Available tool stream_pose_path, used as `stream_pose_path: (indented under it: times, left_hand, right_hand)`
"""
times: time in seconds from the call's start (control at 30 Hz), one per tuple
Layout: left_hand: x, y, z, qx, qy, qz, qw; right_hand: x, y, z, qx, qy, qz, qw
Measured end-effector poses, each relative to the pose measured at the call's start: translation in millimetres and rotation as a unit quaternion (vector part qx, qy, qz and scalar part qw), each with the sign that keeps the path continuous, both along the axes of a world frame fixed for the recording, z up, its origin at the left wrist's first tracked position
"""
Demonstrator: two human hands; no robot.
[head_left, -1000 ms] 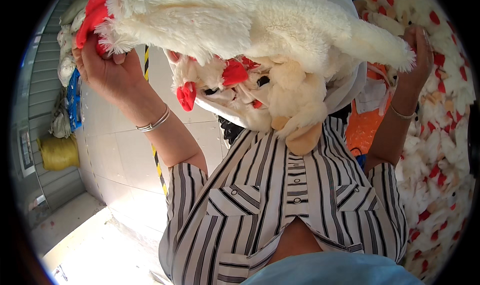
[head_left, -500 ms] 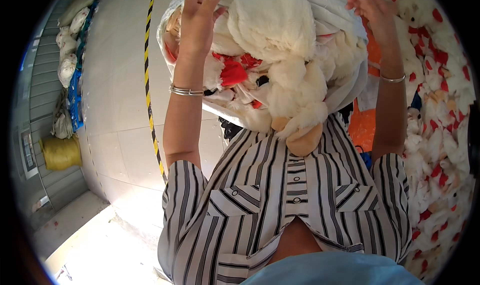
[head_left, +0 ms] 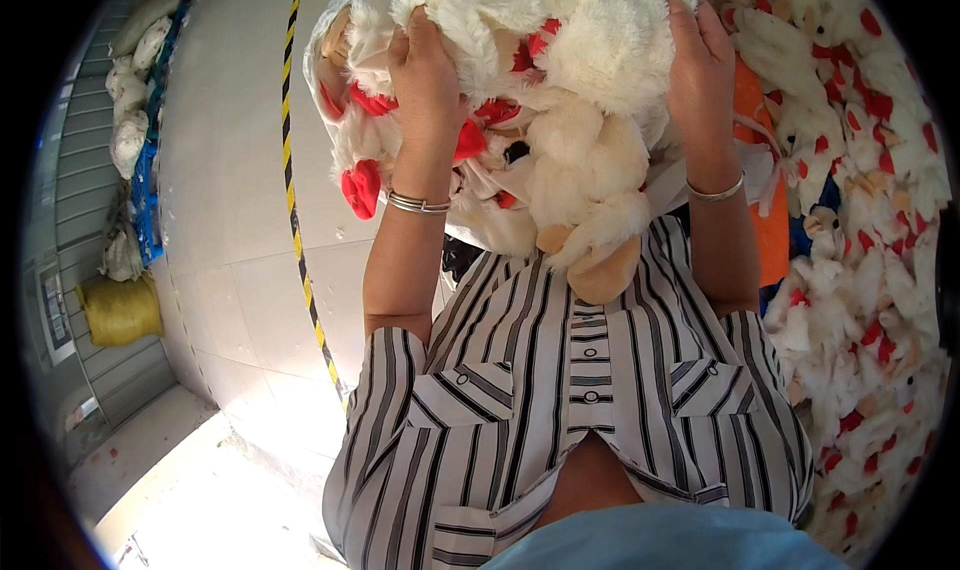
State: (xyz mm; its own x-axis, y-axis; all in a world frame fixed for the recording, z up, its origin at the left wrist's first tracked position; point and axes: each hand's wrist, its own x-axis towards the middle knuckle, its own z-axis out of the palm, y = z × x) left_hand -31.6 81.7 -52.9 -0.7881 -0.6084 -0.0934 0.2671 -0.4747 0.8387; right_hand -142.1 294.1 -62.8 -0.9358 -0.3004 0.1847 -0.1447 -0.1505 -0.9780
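Observation:
A large white sack [head_left: 318, 65] in front of me is heaped with limp, cream-white plush toy skins with red and tan parts. My left hand [head_left: 428, 82] has its fingers closed on the left side of a fluffy white plush skin [head_left: 600, 40] lying on top of the heap. At that plush skin's right side, my right hand [head_left: 700, 75] grips its edge, thumb on top. A cream plush piece with a tan end [head_left: 608, 270] hangs over the near side of the sack against my striped shirt. One red plush part [head_left: 361, 189] sticks out beside my left wrist.
On the right, a big pile of white and red plush skins [head_left: 870, 270] covers the area. An orange surface [head_left: 765, 240] shows behind my right arm. Black-and-yellow tape [head_left: 292, 190] crosses the pale floor at left. A yellow bundle [head_left: 122, 308] and white sacks [head_left: 130, 140] stand farther left.
Both hands have come down and inward and closed on the fluffy white plush skin, which is now spread wider between them. The red part beside my left wrist has come into view.

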Motion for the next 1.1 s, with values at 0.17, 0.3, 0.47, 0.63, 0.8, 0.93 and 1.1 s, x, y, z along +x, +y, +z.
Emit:
stream_pose_path:
  times: [0.17, 0.3, 0.47, 0.63, 0.8, 0.93, 1.1]
  left_hand:
    - [1, -27, 3, -0.120, 0.050, 0.159, 0.979]
    - [40, -23, 34, -0.055, 0.011, 0.032, 0.998]
    - [57, 26, 31, -0.226, 0.067, -0.259, 0.937]
    - [42, 88, 37, -0.361, 0.081, -0.567, 0.736]
    - [57, 43, 35, -0.331, 0.043, -0.396, 0.855]
    - [53, 6, 0, -0.220, -0.049, -0.375, 0.899]
    - [46, 40, -22, -0.463, -0.187, -0.399, 0.769]
  right_hand:
    - [18, 8, 18, 0.036, 0.160, 0.013, 0.986]
    - [-40, 75, -2, 0.066, -0.031, 0.009, 0.997]
    - [-31, 31, 9, 0.145, -0.074, 0.193, 0.968]
    - [19, -29, 5, 0.413, -0.009, 0.295, 0.862]
    - [-57, 85, 8, 0.066, 0.022, 0.005, 0.998]
    - [-168, 284, 14, -0.290, 0.145, -0.236, 0.916]
    - [-74, 177, 0, -0.015, 0.035, -0.018, 0.999]
